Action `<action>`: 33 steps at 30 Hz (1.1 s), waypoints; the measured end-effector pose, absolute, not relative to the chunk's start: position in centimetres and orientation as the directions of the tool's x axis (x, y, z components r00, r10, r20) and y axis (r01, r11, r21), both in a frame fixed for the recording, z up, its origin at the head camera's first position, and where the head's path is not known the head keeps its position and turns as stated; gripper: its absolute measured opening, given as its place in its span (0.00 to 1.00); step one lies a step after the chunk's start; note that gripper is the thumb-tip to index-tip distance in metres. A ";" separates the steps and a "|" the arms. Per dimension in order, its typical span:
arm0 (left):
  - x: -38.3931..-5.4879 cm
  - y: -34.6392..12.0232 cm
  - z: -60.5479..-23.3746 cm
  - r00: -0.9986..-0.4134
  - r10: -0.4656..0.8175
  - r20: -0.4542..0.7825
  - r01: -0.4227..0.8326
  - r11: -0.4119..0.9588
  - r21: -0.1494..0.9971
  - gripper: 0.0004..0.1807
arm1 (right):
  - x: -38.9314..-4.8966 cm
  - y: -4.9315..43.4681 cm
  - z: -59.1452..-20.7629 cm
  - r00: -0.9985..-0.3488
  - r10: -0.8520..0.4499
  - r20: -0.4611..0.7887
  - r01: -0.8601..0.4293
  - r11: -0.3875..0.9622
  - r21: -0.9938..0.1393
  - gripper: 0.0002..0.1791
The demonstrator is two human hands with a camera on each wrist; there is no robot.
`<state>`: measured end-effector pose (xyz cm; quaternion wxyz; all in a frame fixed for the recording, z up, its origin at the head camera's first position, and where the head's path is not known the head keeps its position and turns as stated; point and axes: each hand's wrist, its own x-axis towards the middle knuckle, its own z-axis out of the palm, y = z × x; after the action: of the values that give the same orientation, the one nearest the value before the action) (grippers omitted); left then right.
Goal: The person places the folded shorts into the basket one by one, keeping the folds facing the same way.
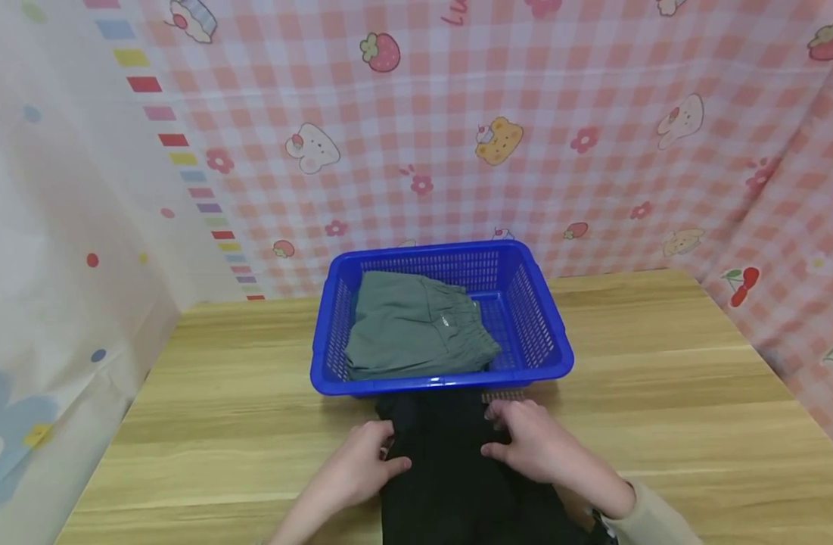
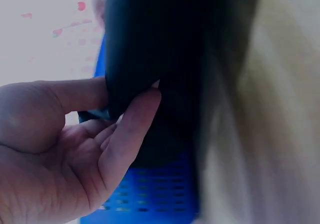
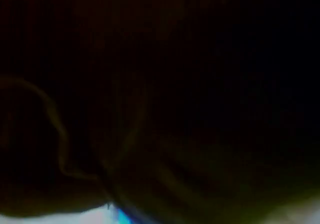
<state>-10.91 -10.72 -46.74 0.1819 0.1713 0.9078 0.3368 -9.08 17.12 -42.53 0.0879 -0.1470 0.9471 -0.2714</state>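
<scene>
A black garment [image 1: 450, 462] lies in front of the basket, its far end up against the basket's near wall. My left hand [image 1: 362, 463] is at its left edge, and in the left wrist view the thumb and fingers of that hand pinch a fold of the black cloth [image 2: 155, 39]. At the opposite edge, my right hand [image 1: 535, 443] grips the cloth with the thumb over the top and the fingers curled at the side. The right wrist view is mostly dark, with only dim outlines of that hand.
A blue plastic basket [image 1: 562, 363] stands on the wood-grain table [image 1: 661, 378] near the back. Inside it, to the left, lies a folded grey-green garment [image 1: 409, 325] with a gathered waistband. A pink checked cloth [image 1: 443, 106] hangs behind the table, and patterned cloth also hangs at both sides.
</scene>
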 end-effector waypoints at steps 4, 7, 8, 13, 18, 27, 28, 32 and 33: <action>-9.6 -10.5 -42.0 -0.844 0.473 -0.252 0.157 0.668 0.728 0.10 | -8.8 17.5 -41.2 -0.919 -0.382 -0.095 -0.267 0.782 -0.563 0.18; -8.9 -10.7 -40.0 -0.814 0.526 -0.248 0.157 0.610 0.777 0.08 | -8.5 18.0 -39.9 -0.900 -0.427 -0.087 -0.298 0.750 -0.591 0.18; -8.8 -10.8 -39.7 -0.805 0.543 -0.237 0.164 0.588 0.792 0.08 | -8.4 18.1 -39.6 -0.896 -0.436 -0.081 -0.307 0.741 -0.598 0.18; -8.3 -11.5 -38.4 -0.796 0.589 -0.140 0.214 0.490 0.845 0.07 | -7.9 19.0 -38.4 -0.889 -0.458 -0.024 -0.331 0.676 -0.659 0.17; -7.9 -12.3 -37.5 -0.803 0.587 -0.104 0.162 0.382 0.910 0.08 | -7.5 19.5 -37.5 -0.905 -0.426 0.021 -0.311 0.626 -0.715 0.15; -7.6 -12.1 -36.5 -0.906 0.420 -0.047 0.088 0.295 0.951 0.19 | -7.0 19.1 -36.3 -0.975 -0.206 0.079 -0.181 0.543 -0.820 0.23; -7.5 -11.8 -36.4 -0.928 0.371 -0.036 0.079 0.289 0.954 0.17 | -7.0 18.9 -36.3 -0.979 -0.179 0.098 -0.180 0.532 -0.827 0.23; -7.1 -10.5 -36.6 -0.988 0.156 0.021 0.059 0.242 0.969 0.12 | -6.8 18.1 -36.4 -0.982 -0.077 0.170 -0.185 0.498 -0.847 0.20; -7.0 -10.2 -36.6 -0.995 0.102 0.023 0.046 0.225 0.973 0.10 | -6.8 17.9 -36.4 -0.982 -0.051 0.184 -0.185 0.491 -0.851 0.19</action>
<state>-6.98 -10.17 -36.63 0.0227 0.0472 0.7822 0.6208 -6.79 17.85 -36.42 -0.0672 -0.0687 0.8608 -0.4999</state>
